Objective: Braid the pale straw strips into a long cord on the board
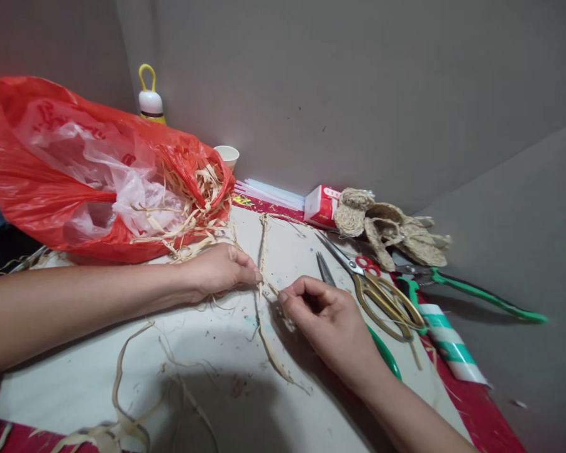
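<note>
A thin braid of pale plant fibre [263, 245] runs down the middle of the white work surface, its top end bent over to the right. My left hand [221, 269] pinches the braid near its lower end. Just to the right, my right hand [327, 324] is closed with thumb and forefinger together on a fibre strand [270, 288] that leads from the braid. Another loose flat strand [270, 349] hangs down from the pinch point toward me. The undersides of both hands are hidden.
A red plastic bag [38, 189] spilling fibre lies at left. Gold-handled scissors [382, 296], green-handled pruners [485, 299], a striped roll [453, 346] and woven fibre pieces [382, 220] sit at right. Behind stand a paper cup [227, 154], a bottle [151, 100] and a red-white box [321, 206].
</note>
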The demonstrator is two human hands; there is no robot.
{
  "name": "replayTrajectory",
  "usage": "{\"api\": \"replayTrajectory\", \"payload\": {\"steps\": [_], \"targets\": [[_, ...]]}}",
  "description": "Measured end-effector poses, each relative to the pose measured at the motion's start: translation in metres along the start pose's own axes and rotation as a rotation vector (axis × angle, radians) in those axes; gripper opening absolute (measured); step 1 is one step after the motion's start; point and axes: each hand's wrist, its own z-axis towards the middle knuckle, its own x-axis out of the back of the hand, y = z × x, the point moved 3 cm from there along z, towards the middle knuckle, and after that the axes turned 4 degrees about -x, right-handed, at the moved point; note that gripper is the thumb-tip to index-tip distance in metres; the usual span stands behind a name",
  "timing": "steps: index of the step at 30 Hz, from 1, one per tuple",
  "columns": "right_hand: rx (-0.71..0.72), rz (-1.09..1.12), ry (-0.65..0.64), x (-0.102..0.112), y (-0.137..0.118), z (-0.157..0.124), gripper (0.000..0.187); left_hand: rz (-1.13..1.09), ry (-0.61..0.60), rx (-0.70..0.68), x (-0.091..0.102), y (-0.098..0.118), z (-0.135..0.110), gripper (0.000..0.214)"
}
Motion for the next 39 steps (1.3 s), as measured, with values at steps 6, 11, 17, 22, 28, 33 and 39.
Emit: {"api": "replayTrajectory", "payload": {"steps": [6,11,17,22,28,33,39], "targets": [[-0.044,0.037,-0.063,0.000,0.002,-0.001,0.022,0.011,0.017,-0.010,0.001,-0.001,0.000,0.015],[-0.033,0.024,-0.082,-0.004,0.008,0.004,0.023,0.003,0.020,-0.010,0.001,-0.003,0.000,0.013],[0.018,-0.010,-0.021,-0.008,0.011,0.005,0.024,-0.025,0.015,-0.011,0.001,-0.001,0.000,0.014],[0.061,-0.002,0.028,-0.008,0.013,0.003,0.024,-0.029,0.027,-0.011,0.001,-0.002,0.001,0.018],[0.094,-0.001,0.066,-0.010,0.015,0.005,0.024,-0.058,0.040,-0.004,0.001,-0.003,0.001,0.017],[0.134,-0.023,0.087,-0.011,0.016,0.005,0.023,-0.054,0.023,-0.011,0.001,-0.004,0.002,0.018],[0.112,-0.021,0.078,-0.013,0.017,0.006,0.022,0.031,0.064,-0.004,0.001,-0.001,-0.001,0.018]]}}
